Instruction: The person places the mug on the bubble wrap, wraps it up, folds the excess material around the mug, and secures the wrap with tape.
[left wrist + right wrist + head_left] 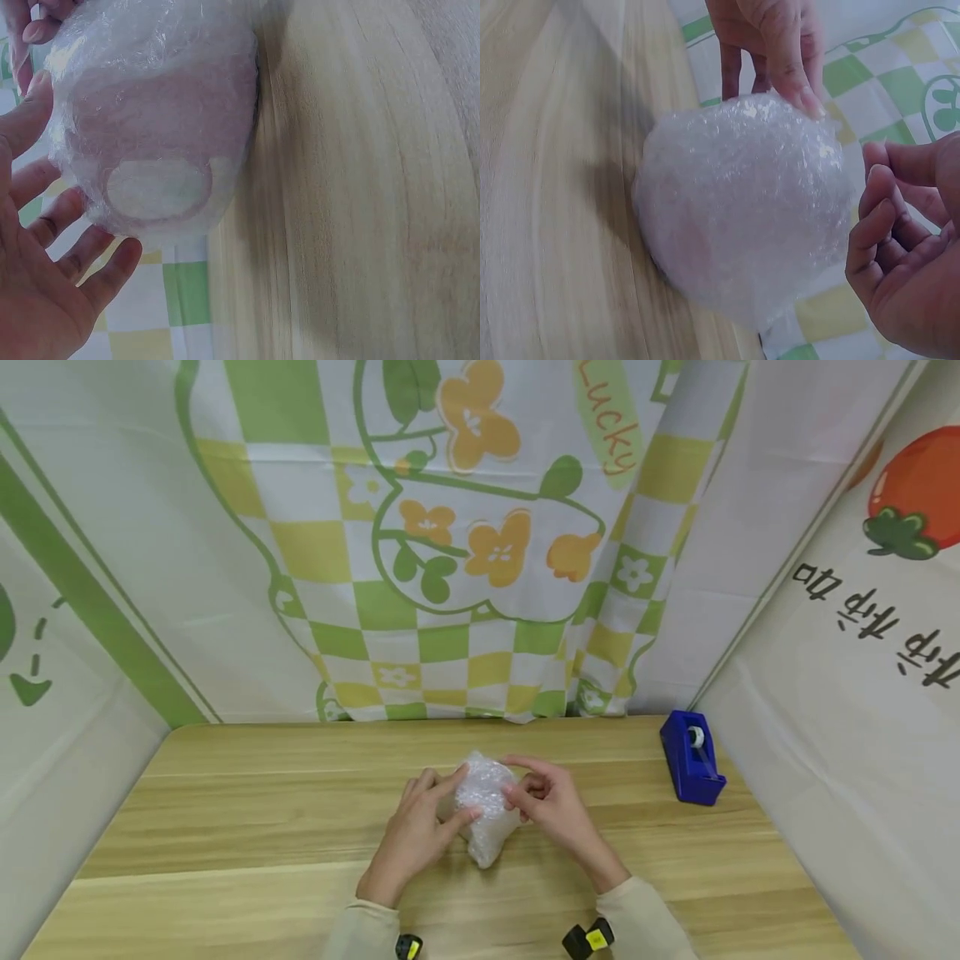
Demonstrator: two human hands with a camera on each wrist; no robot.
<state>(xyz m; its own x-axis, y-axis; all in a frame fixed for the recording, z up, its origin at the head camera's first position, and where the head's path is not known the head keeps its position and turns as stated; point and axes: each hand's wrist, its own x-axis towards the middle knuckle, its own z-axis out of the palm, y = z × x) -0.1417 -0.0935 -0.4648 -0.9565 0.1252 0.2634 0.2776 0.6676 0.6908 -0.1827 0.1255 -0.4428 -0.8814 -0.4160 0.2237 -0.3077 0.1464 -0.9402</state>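
Note:
A bundle in clear bubble wrap [486, 806] sits on the table between the two hands. Through the plastic, the left wrist view shows a pinkish thing with a loop like a handle [157, 187]; its exact kind is blurred by the wrap. My left hand [420, 827] rests against the bundle's left side, thumb and fingers spread and fairly straight. At the right side is my right hand [553, 802], index finger extended toward the top of the wrap, other fingers loosely bent. In the right wrist view, the right hand [911, 247] shows nothing between its fingers.
A blue tape dispenser [692, 758] with a roll of tape stands at the right back of the wooden table [247, 827]. Behind the table's far edge hangs a green and yellow checked cloth [457, 643]. White printed sheets [847, 710] close off the sides.

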